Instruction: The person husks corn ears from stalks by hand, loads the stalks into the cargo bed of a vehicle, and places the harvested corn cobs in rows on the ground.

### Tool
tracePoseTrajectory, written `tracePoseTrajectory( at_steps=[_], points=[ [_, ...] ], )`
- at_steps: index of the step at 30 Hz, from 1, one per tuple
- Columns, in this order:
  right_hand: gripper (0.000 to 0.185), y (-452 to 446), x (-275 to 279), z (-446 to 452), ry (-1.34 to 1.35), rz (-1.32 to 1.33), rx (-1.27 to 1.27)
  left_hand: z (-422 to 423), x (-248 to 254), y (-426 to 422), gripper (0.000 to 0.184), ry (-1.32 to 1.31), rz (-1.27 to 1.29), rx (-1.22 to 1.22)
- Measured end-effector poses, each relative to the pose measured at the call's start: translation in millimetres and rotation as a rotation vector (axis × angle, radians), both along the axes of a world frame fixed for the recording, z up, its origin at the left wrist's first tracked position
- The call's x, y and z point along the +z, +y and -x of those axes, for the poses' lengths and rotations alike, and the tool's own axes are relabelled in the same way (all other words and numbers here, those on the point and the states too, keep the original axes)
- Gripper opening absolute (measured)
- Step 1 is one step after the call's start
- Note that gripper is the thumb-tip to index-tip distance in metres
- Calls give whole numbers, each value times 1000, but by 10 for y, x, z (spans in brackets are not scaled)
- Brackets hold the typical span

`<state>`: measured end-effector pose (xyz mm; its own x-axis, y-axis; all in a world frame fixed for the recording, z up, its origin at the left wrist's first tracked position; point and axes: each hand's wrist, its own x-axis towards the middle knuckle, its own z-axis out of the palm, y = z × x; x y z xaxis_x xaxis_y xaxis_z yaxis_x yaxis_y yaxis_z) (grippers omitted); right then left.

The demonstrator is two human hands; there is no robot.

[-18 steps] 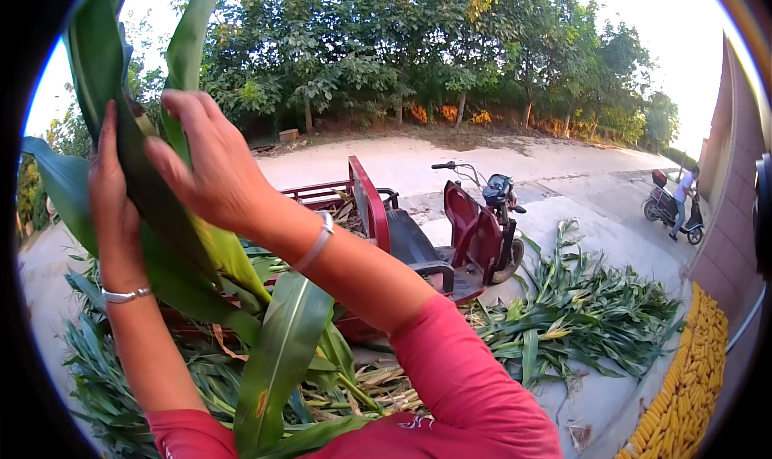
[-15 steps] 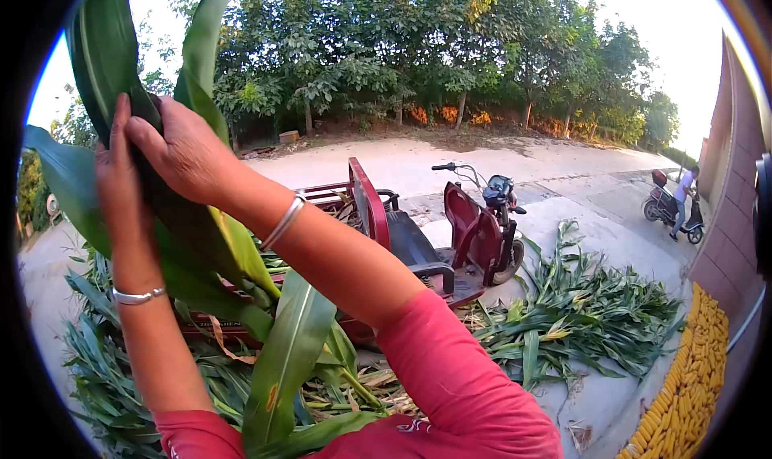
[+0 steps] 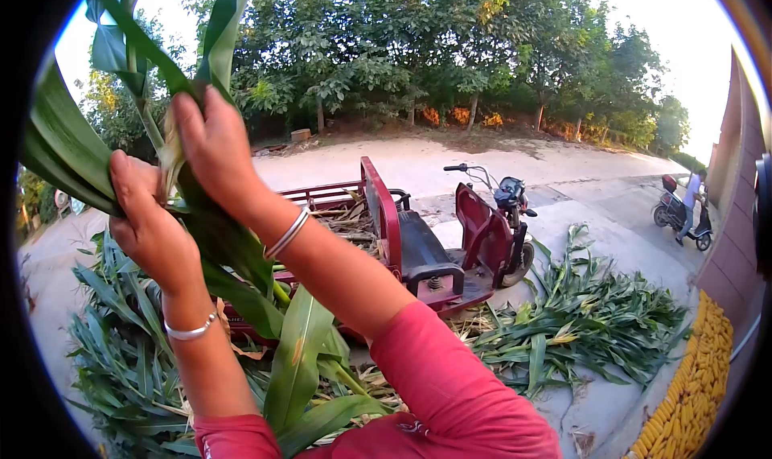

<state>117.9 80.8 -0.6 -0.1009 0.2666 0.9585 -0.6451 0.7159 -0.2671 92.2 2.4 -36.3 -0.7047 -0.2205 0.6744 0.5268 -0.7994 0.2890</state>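
**Corn plant in both hands, its leaves on and no yellow showing**

From the head view, I see the leafy corn plant (image 3: 149,125) up at the left, raised in front of the red cargo tricycle (image 3: 384,218). The left hand (image 3: 153,218) is closed on it lower down, thumb up against the broad leaves, fingers folded in. The right hand (image 3: 217,149), a little higher, has its fingers wrapped round green leaf beside a pale, dry-looking patch (image 3: 170,160) between the two hands. Whether that patch is husk or silk, I can't tell, nor whether an ear sits there.

As far as I can judge, this plant is only part-handled: the leaves are on it, and I can make out no bared cob. More green stalks lie about, one heap (image 3: 121,354) on the ground at the left and another (image 3: 579,322) past the tricycle's front wheel. Dry stalk scraps (image 3: 350,218) sit in the cargo bed. Over by the wall (image 3: 736,185), a long bank of yellow cobs (image 3: 691,370) looks to be stripped already. How many of the heaped stalks bear ears, I can't say from here.

Farther back, another person (image 3: 690,201) stands at a scooter (image 3: 663,216), well apart from these hands.
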Motion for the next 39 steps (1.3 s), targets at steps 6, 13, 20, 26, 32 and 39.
tracePoseTrajectory(
  at_steps=[6, 13, 20, 26, 32, 39],
  points=[
    [30, -11, 53, -11, 30, -74, 107, 224, 49, -3, 29, 241, 113, -61],
    [29, -81, 84, -64, -66, -133, 205, 277, 27, -110, 50, 259, 356, -1],
    [30, -91, 89, 35, -76, -130, 206, 366, 163, -55, 36, 214, 168, -308],
    [31, -113, 88, -48, -107, -142, 254, 508, 21, 21, 31, 222, 243, -16],
    [28, -104, 125, -67, -84, -178, 107, 316, 18, 27, 36, 182, 232, 8],
    [26, -101, 93, 57, -56, -92, -213, 269, -4, 85, 34, 80, 168, -193]
  ],
)
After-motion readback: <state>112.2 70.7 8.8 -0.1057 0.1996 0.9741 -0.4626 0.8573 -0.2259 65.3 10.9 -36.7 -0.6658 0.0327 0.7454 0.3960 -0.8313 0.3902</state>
